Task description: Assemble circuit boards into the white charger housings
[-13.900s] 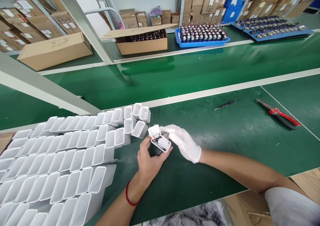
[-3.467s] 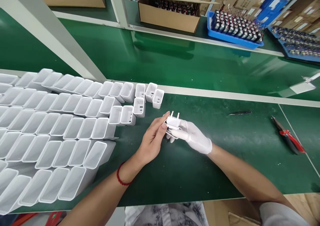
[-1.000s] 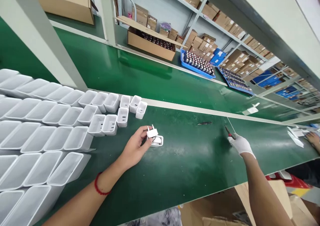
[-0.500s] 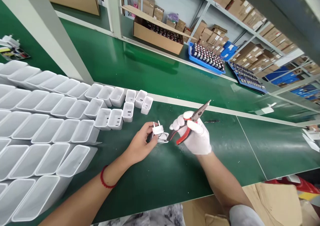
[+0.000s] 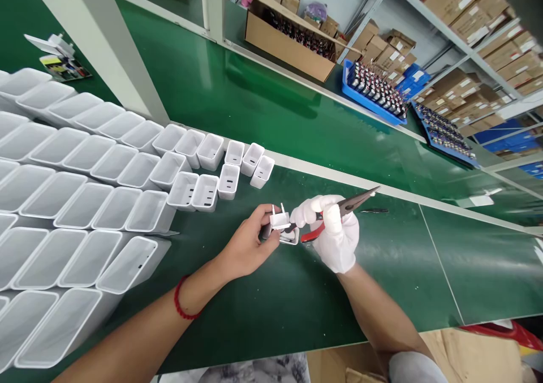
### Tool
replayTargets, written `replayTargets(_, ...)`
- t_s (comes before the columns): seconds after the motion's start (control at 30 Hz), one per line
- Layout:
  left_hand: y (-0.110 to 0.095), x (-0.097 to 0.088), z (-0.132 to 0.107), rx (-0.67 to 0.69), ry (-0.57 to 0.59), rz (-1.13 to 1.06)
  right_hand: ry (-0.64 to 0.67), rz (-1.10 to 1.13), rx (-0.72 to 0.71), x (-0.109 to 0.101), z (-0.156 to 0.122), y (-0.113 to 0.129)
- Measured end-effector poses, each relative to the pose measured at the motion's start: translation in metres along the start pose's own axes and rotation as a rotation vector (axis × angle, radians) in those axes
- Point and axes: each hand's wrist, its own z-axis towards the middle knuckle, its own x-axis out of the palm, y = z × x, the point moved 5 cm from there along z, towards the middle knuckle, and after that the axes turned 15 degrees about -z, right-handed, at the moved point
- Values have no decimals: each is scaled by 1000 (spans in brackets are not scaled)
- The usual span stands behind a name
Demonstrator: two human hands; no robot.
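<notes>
My bare left hand (image 5: 245,248) is closed on a white two-pin plug cover (image 5: 280,221), its pins pointing up. Just under the cover is a small white charger housing (image 5: 291,236), its open end showing; my left fingers partly hide it. My gloved right hand (image 5: 337,239) is wrapped round needle-nose pliers (image 5: 354,202) with red and black handles. The plier jaws point away to the upper right, with nothing visibly gripped in them. The gloved fingertips are at the right side of the plug cover; whether they touch it I cannot tell.
Rows of open white housings (image 5: 106,199) fill the left of the green bench (image 5: 271,309). A dark thin tool (image 5: 374,210) lies right of the pliers. Behind the bench's white edge strip stand an open cardboard box (image 5: 288,46) and a blue tray (image 5: 373,94) of small parts.
My gloved right hand has moved in close to the plug cover, its fingertips now beside it. The pliers have turned slightly in that hand. The camera view has shifted.
</notes>
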Motion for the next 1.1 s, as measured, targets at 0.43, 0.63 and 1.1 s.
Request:
replayTargets(0.43, 1, 0, 0, -15, -9, 26, 12, -96, -155, -2, -8, 8)
replayTargets(0.63, -1, 0, 0, -1, -19, 39, 0, -131, -203, -5, -10, 12)
replayTargets(1.1, 1, 0, 0, -4, -4, 54, 52, -99, -245, -5, -16, 14)
